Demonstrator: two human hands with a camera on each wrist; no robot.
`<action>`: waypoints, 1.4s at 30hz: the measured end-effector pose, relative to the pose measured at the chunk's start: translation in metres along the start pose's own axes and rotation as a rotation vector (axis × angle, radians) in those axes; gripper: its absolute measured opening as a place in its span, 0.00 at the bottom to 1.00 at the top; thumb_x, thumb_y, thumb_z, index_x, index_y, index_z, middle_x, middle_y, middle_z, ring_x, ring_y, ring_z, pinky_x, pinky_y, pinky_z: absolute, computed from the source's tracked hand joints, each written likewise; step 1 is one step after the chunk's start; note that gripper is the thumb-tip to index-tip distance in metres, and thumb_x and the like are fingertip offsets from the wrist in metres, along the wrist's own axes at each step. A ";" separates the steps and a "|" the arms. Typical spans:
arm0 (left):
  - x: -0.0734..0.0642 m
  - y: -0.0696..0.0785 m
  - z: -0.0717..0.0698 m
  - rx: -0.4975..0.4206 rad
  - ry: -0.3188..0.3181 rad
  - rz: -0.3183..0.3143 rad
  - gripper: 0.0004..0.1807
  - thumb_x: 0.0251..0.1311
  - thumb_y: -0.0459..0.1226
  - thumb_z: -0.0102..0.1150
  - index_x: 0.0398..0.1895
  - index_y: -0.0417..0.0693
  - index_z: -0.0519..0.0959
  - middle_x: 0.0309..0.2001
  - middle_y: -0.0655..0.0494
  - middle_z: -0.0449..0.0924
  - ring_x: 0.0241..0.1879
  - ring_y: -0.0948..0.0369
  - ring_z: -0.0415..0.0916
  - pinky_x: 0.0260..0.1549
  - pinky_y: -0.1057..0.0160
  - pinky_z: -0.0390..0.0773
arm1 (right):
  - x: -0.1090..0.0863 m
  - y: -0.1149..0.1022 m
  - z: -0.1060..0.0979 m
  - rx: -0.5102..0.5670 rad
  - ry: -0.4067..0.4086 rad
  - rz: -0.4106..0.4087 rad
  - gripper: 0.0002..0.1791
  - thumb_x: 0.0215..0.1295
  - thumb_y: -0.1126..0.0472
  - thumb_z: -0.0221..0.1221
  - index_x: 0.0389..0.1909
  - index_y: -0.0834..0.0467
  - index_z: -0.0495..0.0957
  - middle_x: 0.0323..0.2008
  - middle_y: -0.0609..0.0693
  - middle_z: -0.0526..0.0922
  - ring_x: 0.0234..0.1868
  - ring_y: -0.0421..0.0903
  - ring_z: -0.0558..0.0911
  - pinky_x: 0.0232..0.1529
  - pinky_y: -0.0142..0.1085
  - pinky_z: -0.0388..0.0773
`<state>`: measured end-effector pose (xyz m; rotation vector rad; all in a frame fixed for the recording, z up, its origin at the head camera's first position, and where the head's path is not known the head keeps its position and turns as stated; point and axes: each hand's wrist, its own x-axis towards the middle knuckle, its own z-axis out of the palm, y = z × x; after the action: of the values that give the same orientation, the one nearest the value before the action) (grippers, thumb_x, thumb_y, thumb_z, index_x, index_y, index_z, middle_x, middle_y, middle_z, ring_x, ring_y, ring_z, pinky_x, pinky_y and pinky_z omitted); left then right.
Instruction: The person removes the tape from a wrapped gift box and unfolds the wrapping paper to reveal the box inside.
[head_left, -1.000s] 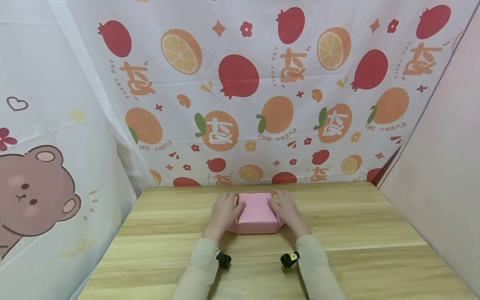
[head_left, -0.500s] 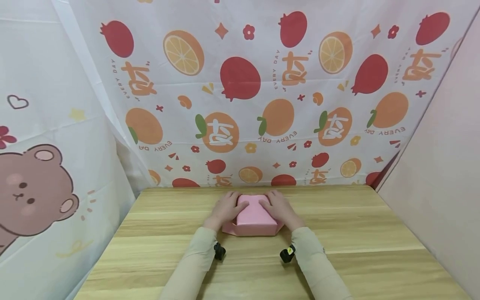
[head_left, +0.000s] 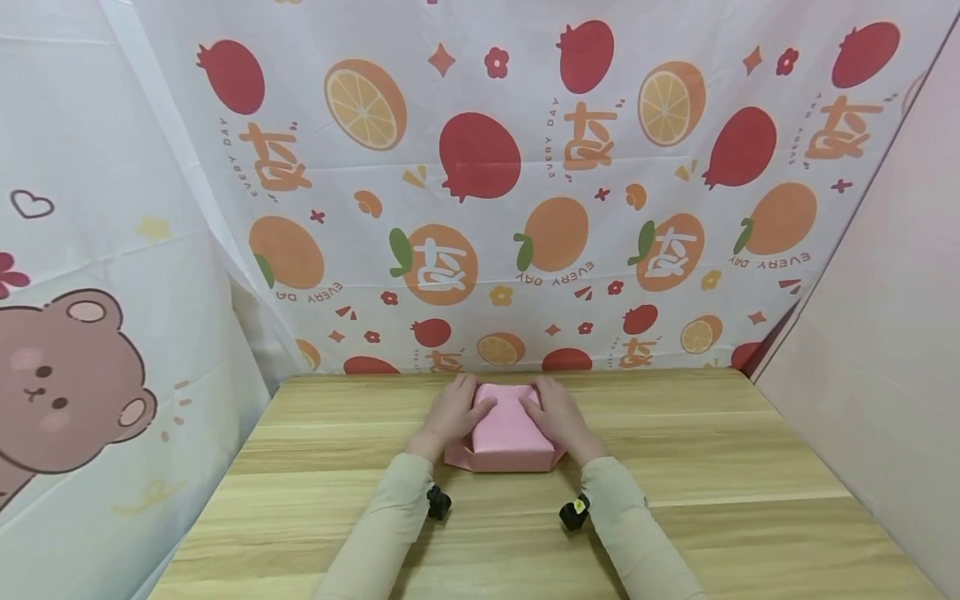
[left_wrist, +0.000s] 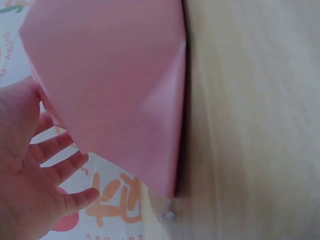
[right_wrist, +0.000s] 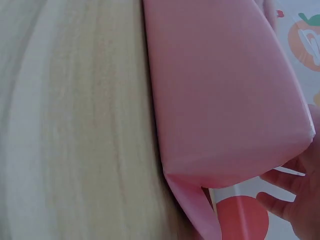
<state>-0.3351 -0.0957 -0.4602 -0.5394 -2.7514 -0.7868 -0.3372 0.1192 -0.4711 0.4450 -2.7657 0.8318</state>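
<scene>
A box-shaped parcel in pink wrapping paper (head_left: 510,421) lies near the back of the table, between both hands. My left hand (head_left: 450,414) grips its far left corner, thumb on top and fingers down the side. Matching it on the far right corner, my right hand (head_left: 560,417) has its thumb on the top face. Loose paper flaps stick out at both ends, the left flap (head_left: 459,456) near my left wrist. In the left wrist view the fingers (left_wrist: 60,170) reach behind the paper's end. The right wrist view shows a folded paper point (right_wrist: 197,207) hanging off the parcel's end.
The wooden table (head_left: 337,500) ends just beyond the parcel, against a fruit-print curtain (head_left: 480,250). A bear-print curtain (head_left: 75,383) hangs at the left, and a pale wall (head_left: 885,358) stands at the right. Each wrist carries a small black camera (head_left: 438,502).
My right hand has come inward and further over the parcel's top. The left flap shows more plainly. Over the last half second the parcel's back edge has risen slightly in view.
</scene>
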 end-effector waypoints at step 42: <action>-0.170 0.064 -0.072 0.251 -0.354 0.504 0.15 0.65 0.54 0.55 0.47 0.61 0.81 0.43 0.70 0.83 0.45 0.67 0.78 0.48 0.57 0.77 | -0.198 -0.019 -0.070 -0.401 -0.324 -0.390 0.20 0.74 0.40 0.44 0.42 0.44 0.81 0.41 0.38 0.83 0.45 0.40 0.81 0.47 0.48 0.77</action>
<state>-0.1468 -0.1333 -0.4244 -1.3482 -2.7510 -0.2395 -0.1382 0.1881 -0.4620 1.0649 -2.8720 0.1164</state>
